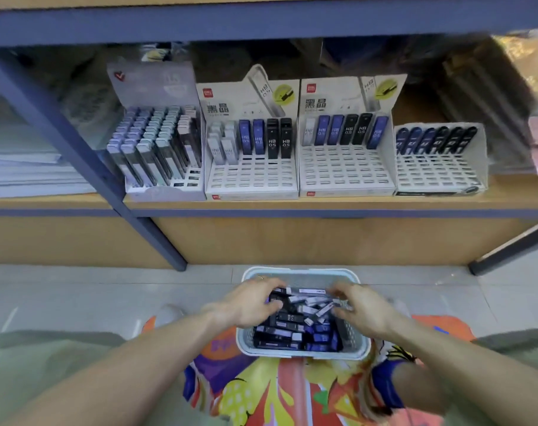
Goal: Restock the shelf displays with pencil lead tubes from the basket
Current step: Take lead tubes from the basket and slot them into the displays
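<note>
The pale blue basket [304, 353] sits on the floor at 6 o'clock, filled with loose pencil lead tubes [295, 321]. The left hand [249, 305] curls over the pile at 9 o'clock; the right hand [363, 309] at 3 o'clock. Whether either holds a tube cannot be told. The tubes appear light, rigid and smooth; pinch each across its flat sides near mid-length. The four slotted display boxes [252, 176] stand at 12 o'clock, mostly unfilled.
</note>
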A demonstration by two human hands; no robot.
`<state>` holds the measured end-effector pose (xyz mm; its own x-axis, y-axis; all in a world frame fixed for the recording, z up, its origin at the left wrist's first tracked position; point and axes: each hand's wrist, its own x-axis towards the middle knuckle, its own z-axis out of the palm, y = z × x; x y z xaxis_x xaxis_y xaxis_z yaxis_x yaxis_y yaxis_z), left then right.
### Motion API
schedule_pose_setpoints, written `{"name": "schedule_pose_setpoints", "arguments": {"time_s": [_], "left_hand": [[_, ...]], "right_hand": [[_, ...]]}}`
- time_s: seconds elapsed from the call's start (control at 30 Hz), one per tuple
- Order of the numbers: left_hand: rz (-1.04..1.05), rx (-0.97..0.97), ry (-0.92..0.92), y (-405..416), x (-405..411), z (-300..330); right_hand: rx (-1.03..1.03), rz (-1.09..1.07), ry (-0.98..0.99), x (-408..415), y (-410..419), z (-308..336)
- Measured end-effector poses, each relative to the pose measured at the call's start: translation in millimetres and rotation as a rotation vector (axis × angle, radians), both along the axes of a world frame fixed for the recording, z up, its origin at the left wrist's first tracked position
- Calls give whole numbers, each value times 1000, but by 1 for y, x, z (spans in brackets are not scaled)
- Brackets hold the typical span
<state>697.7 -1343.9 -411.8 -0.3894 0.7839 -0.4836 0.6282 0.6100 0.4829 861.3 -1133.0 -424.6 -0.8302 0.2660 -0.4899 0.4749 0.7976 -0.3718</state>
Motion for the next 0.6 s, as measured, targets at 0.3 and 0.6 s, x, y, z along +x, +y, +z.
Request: {"name": "schedule_pose_setpoints", "arguments": {"time_s": [0.3, 0.6], "left_hand": [[251, 16, -94, 44, 28, -83], [95, 1, 51, 69, 34, -146]], "right_hand": [[-573, -1086, -100, -31, -38, -75], [-822, -1634, 67, -55, -50, -128]]}}
